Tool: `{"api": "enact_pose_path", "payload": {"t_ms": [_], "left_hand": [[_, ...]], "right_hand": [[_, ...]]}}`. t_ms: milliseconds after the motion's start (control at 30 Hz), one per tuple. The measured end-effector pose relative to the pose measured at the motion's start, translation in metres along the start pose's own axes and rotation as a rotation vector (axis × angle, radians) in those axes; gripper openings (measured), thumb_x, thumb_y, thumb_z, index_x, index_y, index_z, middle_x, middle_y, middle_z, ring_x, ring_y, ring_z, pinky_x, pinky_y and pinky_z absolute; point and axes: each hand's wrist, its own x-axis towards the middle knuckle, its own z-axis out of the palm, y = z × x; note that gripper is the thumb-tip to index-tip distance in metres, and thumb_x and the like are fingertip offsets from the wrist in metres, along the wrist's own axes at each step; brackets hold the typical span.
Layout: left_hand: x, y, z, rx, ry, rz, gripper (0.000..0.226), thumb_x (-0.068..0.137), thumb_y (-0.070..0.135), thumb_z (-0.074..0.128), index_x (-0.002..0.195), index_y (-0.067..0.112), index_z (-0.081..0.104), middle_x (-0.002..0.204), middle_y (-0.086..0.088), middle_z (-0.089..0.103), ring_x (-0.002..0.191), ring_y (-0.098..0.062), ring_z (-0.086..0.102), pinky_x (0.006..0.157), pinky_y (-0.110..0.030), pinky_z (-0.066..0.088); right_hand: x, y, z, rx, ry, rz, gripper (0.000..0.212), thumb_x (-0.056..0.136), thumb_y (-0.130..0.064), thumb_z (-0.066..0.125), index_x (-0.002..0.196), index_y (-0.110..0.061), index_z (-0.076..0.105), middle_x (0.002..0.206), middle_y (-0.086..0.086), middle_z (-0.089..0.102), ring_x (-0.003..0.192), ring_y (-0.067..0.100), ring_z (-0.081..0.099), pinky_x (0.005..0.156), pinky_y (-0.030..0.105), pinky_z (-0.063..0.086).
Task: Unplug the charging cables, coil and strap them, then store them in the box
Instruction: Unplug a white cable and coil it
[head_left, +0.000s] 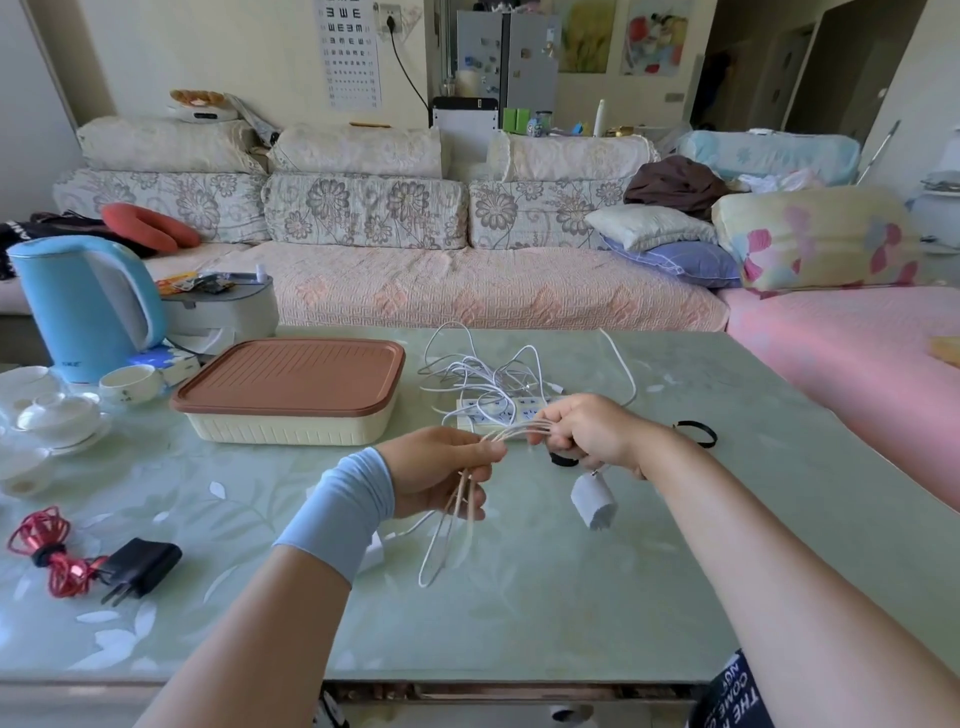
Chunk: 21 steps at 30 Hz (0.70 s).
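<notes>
My left hand (441, 475) and my right hand (587, 434) both grip a white charging cable (447, 535) folded into several long loops above the table. Its loops hang below my left hand, and its white plug (592, 501) dangles under my right hand. A black strap (563, 460) peeks out beneath my right fingers. Behind the hands lies a white power strip (498, 413) under a tangle of white cables (483, 371). The cream box with a brown lid (291, 389) stands shut at the left. A coiled red cable (44, 553), strapped, lies beside a black charger (140, 566).
A second black strap (698, 434) lies right of my right wrist. A blue kettle (83, 306), white cups and saucers (57, 415) crowd the table's far left. A sofa runs behind the table, and the table's front edge (467, 683) is near me.
</notes>
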Motion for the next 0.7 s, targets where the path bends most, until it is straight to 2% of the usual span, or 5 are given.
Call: {"api": "enact_pose_path", "payload": {"t_ms": [100,233,400,533,700], "left_hand": [[0.004,0.001,-0.005,-0.098,-0.03,-0.022,0.01,0.098,0.019,0.051,0.096,0.009,0.053,0.08,-0.005,0.064,0.06,-0.02,0.061,0.062,-0.033,0.058],[0.021,0.002,0.0,-0.363,0.088,0.084,0.019,0.103,0.014,0.039,0.088,0.011,0.051,0.061,0.002,0.048,0.046,-0.011,0.046,0.061,-0.028,0.054],[0.038,0.009,0.002,-0.661,0.204,0.132,0.032,0.103,0.02,0.035,0.079,0.01,0.052,0.053,0.003,0.037,0.045,-0.011,0.032,0.053,-0.024,0.042],[0.049,0.014,0.014,-0.788,0.172,0.158,0.033,0.103,0.025,0.034,0.078,0.009,0.05,0.056,0.002,0.042,0.047,-0.013,0.042,0.053,-0.023,0.045],[0.048,0.024,0.02,-0.664,0.06,0.142,0.027,0.101,0.016,0.037,0.083,0.007,0.055,0.069,-0.003,0.052,0.064,-0.019,0.052,0.072,-0.029,0.047]], "right_hand": [[0.001,-0.004,0.003,0.069,0.109,0.009,0.036,0.091,0.011,0.031,0.08,-0.01,0.059,0.058,-0.001,0.037,0.033,0.0,0.027,0.035,0.012,0.018],[0.005,-0.001,0.011,0.125,0.167,0.068,0.021,0.096,-0.022,0.043,0.077,-0.017,0.053,0.055,-0.004,0.033,0.036,0.007,0.023,0.038,0.019,0.017],[0.007,-0.004,0.026,0.202,-0.027,0.098,0.056,0.079,-0.069,0.063,0.097,-0.016,0.064,0.073,-0.001,0.043,0.047,0.009,0.018,0.043,0.022,0.012],[0.007,0.0,0.038,0.248,-0.147,0.079,0.053,0.056,-0.066,0.082,0.08,-0.021,0.067,0.091,0.009,0.071,0.052,0.011,0.02,0.053,0.029,0.008],[-0.001,0.003,0.027,0.184,-0.156,0.121,0.016,0.082,-0.031,0.07,0.079,-0.017,0.063,0.084,0.009,0.075,0.049,0.011,0.03,0.05,0.027,0.013]]}}
